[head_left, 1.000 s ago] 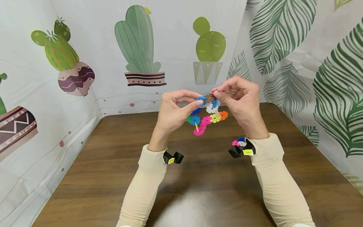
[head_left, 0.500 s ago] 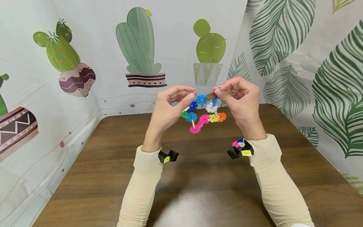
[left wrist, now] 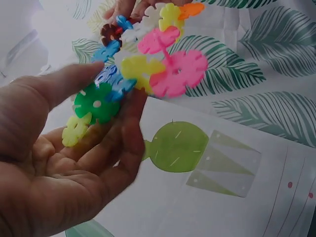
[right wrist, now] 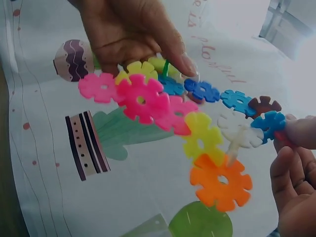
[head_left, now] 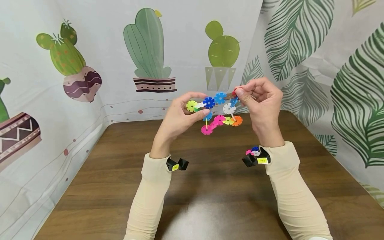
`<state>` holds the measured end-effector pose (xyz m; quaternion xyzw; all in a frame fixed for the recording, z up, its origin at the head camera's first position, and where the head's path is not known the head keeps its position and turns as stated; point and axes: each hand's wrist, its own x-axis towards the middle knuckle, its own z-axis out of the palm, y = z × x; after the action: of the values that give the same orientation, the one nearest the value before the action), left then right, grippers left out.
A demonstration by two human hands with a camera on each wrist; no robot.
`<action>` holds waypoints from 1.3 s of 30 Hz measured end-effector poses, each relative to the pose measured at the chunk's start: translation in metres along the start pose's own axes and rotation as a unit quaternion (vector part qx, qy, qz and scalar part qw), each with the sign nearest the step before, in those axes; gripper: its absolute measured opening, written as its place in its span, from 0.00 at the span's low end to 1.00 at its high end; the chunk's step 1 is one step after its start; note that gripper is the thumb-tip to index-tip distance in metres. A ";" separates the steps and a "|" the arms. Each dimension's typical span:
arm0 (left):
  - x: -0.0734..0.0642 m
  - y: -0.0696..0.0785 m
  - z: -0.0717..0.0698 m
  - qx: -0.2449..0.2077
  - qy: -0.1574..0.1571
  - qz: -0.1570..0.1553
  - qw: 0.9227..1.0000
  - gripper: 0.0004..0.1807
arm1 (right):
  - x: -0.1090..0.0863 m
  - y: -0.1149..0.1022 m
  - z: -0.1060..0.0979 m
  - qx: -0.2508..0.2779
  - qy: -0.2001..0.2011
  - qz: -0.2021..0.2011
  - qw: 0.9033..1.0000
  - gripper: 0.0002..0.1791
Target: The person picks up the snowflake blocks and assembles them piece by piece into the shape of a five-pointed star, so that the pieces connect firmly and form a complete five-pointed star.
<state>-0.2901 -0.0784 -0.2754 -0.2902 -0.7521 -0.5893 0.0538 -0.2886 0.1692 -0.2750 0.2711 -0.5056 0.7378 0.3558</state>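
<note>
A ring-like chain of colourful flower-shaped interlocking discs (head_left: 219, 120) hangs in the air between both hands, above the table's far part. My right hand (head_left: 265, 106) pinches a red disc (right wrist: 285, 140) at the chain's upper right, beside a brown disc (right wrist: 265, 105) and a blue one. At the other side, my left hand (head_left: 180, 121) has its thumb and fingers curled about the chain near the light blue disc (head_left: 207, 116). A green disc (left wrist: 97, 102) and a yellow disc (left wrist: 75, 130) lie inside that hand's grasp. Pink and orange discs dangle lowest.
On the brown wooden table (head_left: 192, 193), a small cluster of pink, blue and white discs (head_left: 255, 151) lies beyond the right wrist's black camera (head_left: 255, 160). A cloth with cactus and leaf prints (head_left: 186, 50) hangs behind the table.
The left hand let go of the upper blue disc, moved left, then closed about the chain's left part. The chain's left end has swung up; the right hand keeps its pinch, shifting slightly right.
</note>
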 end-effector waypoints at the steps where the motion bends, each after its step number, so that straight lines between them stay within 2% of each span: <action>1: 0.000 0.000 0.000 -0.008 0.004 0.002 1.000 0.23 | 0.000 0.000 -0.001 0.002 -0.001 0.008 1.000 0.09; 9: 0.001 0.000 -0.001 -0.031 0.022 0.008 0.999 0.19 | 0.003 -0.003 -0.011 -0.020 -0.041 0.059 0.997 0.12; 13: 0.001 0.000 -0.001 -0.024 0.023 0.005 0.999 0.19 | 0.003 -0.004 -0.014 -0.021 -0.068 0.067 0.995 0.13; 19: 0.001 0.001 0.000 -0.027 0.017 -0.001 0.999 0.19 | 0.004 -0.006 -0.016 -0.026 -0.084 0.069 0.994 0.11; 22: 0.001 0.001 0.000 -0.030 0.016 -0.001 0.999 0.18 | 0.008 -0.007 -0.022 -0.042 -0.097 0.068 0.992 0.07; 24: 0.000 0.001 -0.001 -0.033 0.018 0.000 0.999 0.18 | 0.011 -0.008 -0.029 -0.070 -0.116 0.080 0.988 0.05; 26: 0.000 0.001 -0.001 -0.037 0.020 0.002 0.999 0.17 | 0.016 -0.011 -0.041 -0.136 -0.150 0.109 0.973 0.04; 27: 0.000 0.000 -0.002 -0.040 0.021 0.004 0.999 0.17 | 0.018 -0.011 -0.048 -0.174 -0.175 0.128 0.960 0.05; 29: 0.001 0.000 -0.002 -0.047 0.022 0.004 0.999 0.17 | 0.022 -0.011 -0.065 -0.257 -0.236 0.163 0.923 0.06; 31: 0.001 0.000 -0.002 -0.050 0.024 0.003 0.998 0.17 | 0.024 -0.005 -0.083 -0.305 -0.308 0.193 0.880 0.06; 32: 0.001 0.000 -0.003 -0.050 0.025 0.001 0.998 0.17 | 0.025 0.000 -0.093 -0.308 -0.342 0.206 0.864 0.06; 34: 0.001 0.000 -0.004 -0.052 0.030 -0.002 0.998 0.18 | 0.026 0.015 -0.114 -0.272 -0.397 0.235 0.844 0.09; 36: 0.001 -0.001 -0.006 -0.052 0.036 -0.003 0.998 0.18 | 0.025 0.034 -0.137 -0.210 -0.438 0.265 0.833 0.13; 39: 0.001 -0.002 -0.008 -0.054 0.040 0.001 0.998 0.18 | 0.016 0.065 -0.174 -0.112 -0.477 0.304 0.817 0.18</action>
<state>-0.2937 -0.0858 -0.2741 -0.2696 -0.7164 -0.6399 0.0685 -0.3574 0.3216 -0.3581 0.3798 -0.7480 0.5247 -0.1446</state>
